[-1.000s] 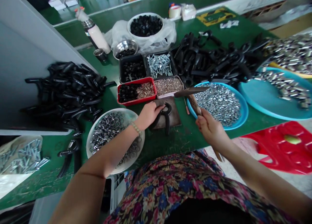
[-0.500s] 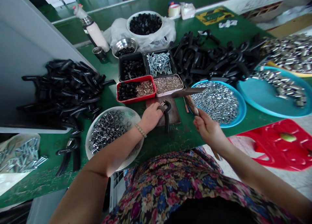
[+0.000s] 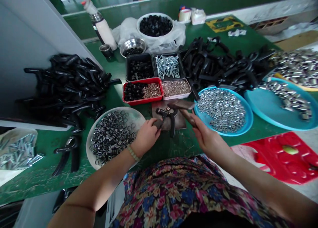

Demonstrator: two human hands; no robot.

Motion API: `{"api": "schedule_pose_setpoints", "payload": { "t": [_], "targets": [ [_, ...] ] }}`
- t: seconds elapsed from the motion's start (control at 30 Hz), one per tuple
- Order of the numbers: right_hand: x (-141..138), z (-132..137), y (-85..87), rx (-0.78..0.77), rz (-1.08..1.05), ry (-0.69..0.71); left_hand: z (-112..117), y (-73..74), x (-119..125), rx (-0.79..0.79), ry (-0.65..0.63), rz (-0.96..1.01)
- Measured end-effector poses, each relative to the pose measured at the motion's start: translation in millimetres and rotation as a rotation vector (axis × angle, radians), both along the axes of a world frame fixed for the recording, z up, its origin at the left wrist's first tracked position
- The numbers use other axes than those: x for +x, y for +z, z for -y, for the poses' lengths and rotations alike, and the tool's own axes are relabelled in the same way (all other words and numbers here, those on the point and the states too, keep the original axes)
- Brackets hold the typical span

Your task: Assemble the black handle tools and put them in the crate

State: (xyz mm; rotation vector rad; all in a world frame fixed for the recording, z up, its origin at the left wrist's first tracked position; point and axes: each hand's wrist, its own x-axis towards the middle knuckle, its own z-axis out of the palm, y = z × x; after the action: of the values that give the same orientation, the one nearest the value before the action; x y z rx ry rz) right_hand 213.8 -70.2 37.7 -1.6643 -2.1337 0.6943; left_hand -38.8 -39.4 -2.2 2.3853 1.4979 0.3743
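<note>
My left hand (image 3: 146,137) is closed around one handle of a black two-handled clamp-like tool (image 3: 172,123). The tool's jointed end rests on a flat metal plate (image 3: 182,123) on the table. In my right hand (image 3: 207,135) is a hammer (image 3: 181,104), gripped by its wooden handle. The hammer head is low, just above or against the tool's upper end; I cannot tell whether they touch. A similar black tool with a spring (image 3: 67,152) lies to the left of the bowl of rings.
Close by my left arm stands a bowl of metal rings (image 3: 141,117). Behind the plate are a red tray (image 3: 142,101), a pink-white tray (image 3: 177,95) and black bins. Right are blue basins (image 3: 249,122) of metal parts. Black handles (image 3: 72,89) are heaped left; more black parts (image 3: 211,66) lie right.
The hammer has come down and left toward the plate. My left hand has shifted left and lower, now on a handle that swings out from the tool. The view has shifted slightly.
</note>
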Motion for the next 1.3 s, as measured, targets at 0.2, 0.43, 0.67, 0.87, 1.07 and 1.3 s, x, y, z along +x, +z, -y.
{"api": "schedule_pose_setpoints", "payload": {
  "t": [0.2,0.43,0.67,0.87,1.07,1.3],
  "targets": [
    [-8,-2,3.9,0.063,0.035,-0.004,3,-6.5,3,0.002,-0.034,-0.064],
    [37,-4,-20.3,0.168,0.185,-0.053,-33,19.8,-27,0.070,0.026,-0.006],
    [146,-35,-44.5,0.354,0.620,-0.278,-135,56.8,-59,0.221,0.125,-0.379],
    [33,-39,-20.5,0.257,0.583,-0.165,-147,49.5,-39,0.225,-0.060,-0.506],
    [-62,-57,-23.5,-0.099,0.316,-0.120,-136,60.3,-44,0.175,0.072,-0.203],
    [-21,-45,-22.9,-0.579,-1.123,-0.245,-47,43.8,-3,-0.185,0.208,0.936]
  ]
}}
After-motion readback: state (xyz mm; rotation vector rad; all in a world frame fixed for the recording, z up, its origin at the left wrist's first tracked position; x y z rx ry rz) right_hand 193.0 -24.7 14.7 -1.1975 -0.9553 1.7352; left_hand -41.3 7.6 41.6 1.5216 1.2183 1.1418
